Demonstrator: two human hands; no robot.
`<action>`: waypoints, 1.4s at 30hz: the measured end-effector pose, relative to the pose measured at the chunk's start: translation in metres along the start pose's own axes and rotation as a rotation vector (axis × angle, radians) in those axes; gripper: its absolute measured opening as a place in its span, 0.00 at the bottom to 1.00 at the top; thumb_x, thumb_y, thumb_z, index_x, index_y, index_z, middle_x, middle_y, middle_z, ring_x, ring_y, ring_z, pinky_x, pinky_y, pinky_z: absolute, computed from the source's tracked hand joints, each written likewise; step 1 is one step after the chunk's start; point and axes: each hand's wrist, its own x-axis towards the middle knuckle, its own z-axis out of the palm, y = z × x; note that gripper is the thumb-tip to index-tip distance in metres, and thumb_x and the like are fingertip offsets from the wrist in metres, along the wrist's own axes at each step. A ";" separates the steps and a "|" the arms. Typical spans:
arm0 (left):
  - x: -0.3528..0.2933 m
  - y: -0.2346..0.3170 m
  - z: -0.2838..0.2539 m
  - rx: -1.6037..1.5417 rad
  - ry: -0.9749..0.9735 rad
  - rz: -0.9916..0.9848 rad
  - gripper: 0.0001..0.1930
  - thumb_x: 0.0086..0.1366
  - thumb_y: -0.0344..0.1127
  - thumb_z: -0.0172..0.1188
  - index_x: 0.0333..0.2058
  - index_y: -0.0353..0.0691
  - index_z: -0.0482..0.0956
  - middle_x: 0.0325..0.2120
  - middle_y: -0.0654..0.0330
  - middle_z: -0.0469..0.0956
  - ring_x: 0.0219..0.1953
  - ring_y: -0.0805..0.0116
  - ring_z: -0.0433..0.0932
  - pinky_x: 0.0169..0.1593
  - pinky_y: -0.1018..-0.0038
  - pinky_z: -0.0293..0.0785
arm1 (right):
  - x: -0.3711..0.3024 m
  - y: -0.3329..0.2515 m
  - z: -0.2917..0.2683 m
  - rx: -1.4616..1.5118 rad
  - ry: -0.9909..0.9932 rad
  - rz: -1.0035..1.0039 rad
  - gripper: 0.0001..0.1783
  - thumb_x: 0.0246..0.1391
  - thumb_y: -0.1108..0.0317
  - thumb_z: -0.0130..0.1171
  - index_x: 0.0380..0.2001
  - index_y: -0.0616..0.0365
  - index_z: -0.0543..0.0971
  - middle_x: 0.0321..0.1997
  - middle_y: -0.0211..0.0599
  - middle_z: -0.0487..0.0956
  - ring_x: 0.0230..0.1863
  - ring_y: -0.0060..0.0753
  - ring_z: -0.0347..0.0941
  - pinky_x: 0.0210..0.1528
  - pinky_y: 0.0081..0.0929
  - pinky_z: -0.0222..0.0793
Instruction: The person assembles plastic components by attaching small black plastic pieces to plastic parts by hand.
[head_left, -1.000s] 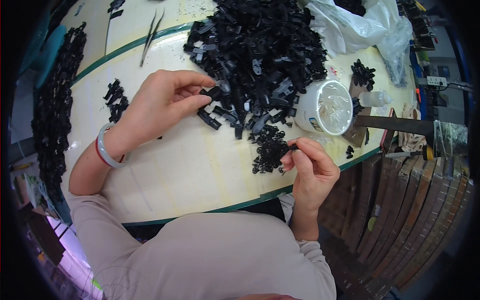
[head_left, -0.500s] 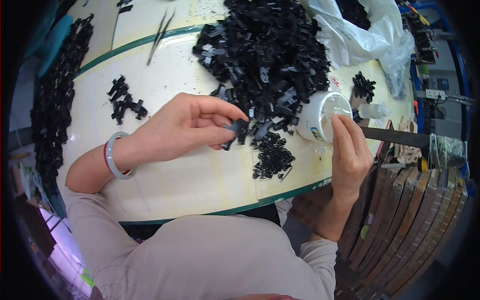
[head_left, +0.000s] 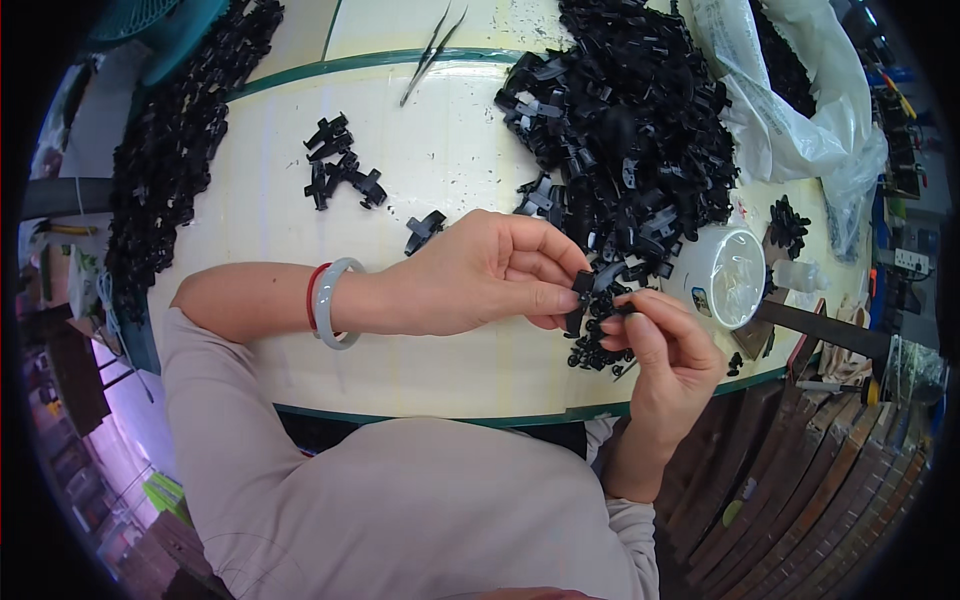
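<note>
My left hand [head_left: 490, 272] has thumb and fingers closed on a small black plastic part [head_left: 577, 312], held just above the table. Close beside it, the fingertips of my right hand [head_left: 672, 350] are pinched together; a dark bit shows at them, too small to name. Under and between both hands lies a small heap of black ring-like pieces [head_left: 592, 352], partly covered by my fingers. Beyond them rises a large heap of black plastic parts [head_left: 640, 110]. One loose black part [head_left: 425, 232] rests behind my left wrist.
A white tub [head_left: 690, 285] with clear film at its mouth is right of my hands. Tweezers [head_left: 432, 55] lie at the back, several black parts [head_left: 340, 170] to the left. A long row of parts [head_left: 170, 160] lines the left edge; a plastic bag [head_left: 800, 130] stands back right.
My right hand has left the tub's mouth and come left to the ring-like pieces, beside my left hand. My left hand still holds a black part. The whole view has shifted.
</note>
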 end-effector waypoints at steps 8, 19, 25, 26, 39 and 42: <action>-0.004 -0.005 0.001 0.115 0.062 0.084 0.11 0.60 0.25 0.56 0.42 0.29 0.72 0.35 0.55 0.77 0.38 0.74 0.77 0.43 0.81 0.76 | 0.000 0.006 0.011 -0.119 -0.023 -0.085 0.09 0.49 0.84 0.56 0.35 0.70 0.78 0.38 0.45 0.77 0.32 0.26 0.76 0.33 0.17 0.74; -0.005 -0.008 0.001 0.228 0.070 0.122 0.10 0.60 0.22 0.56 0.42 0.30 0.72 0.37 0.57 0.77 0.40 0.73 0.77 0.45 0.79 0.75 | 0.001 0.009 0.013 -0.225 -0.026 -0.129 0.09 0.46 0.84 0.60 0.33 0.67 0.79 0.34 0.42 0.78 0.28 0.22 0.74 0.27 0.15 0.70; -0.005 -0.010 0.003 0.345 0.085 0.200 0.09 0.60 0.21 0.56 0.40 0.29 0.74 0.37 0.56 0.78 0.39 0.73 0.78 0.44 0.79 0.76 | 0.004 0.015 0.012 -0.325 -0.058 -0.241 0.11 0.42 0.85 0.62 0.32 0.66 0.80 0.31 0.40 0.78 0.28 0.25 0.73 0.28 0.17 0.68; -0.004 -0.009 0.002 0.332 0.105 0.193 0.10 0.59 0.21 0.56 0.40 0.28 0.74 0.37 0.55 0.78 0.39 0.73 0.78 0.43 0.78 0.76 | 0.006 0.016 0.014 -0.333 -0.052 -0.240 0.11 0.41 0.85 0.62 0.32 0.65 0.80 0.31 0.40 0.77 0.29 0.25 0.73 0.29 0.17 0.68; -0.017 0.051 -0.021 1.343 -0.024 -0.013 0.09 0.52 0.25 0.61 0.34 0.33 0.78 0.23 0.55 0.79 0.24 0.68 0.78 0.30 0.77 0.72 | -0.005 0.027 -0.011 -0.783 -0.101 -0.423 0.14 0.36 0.83 0.64 0.31 0.64 0.79 0.30 0.36 0.71 0.23 0.27 0.67 0.23 0.21 0.64; -0.017 0.060 -0.030 1.464 -0.044 -0.073 0.07 0.49 0.25 0.62 0.30 0.33 0.78 0.20 0.53 0.78 0.22 0.61 0.77 0.28 0.74 0.71 | -0.001 0.033 -0.010 -0.854 -0.122 -0.514 0.14 0.34 0.83 0.63 0.31 0.64 0.78 0.30 0.36 0.70 0.24 0.30 0.67 0.23 0.23 0.64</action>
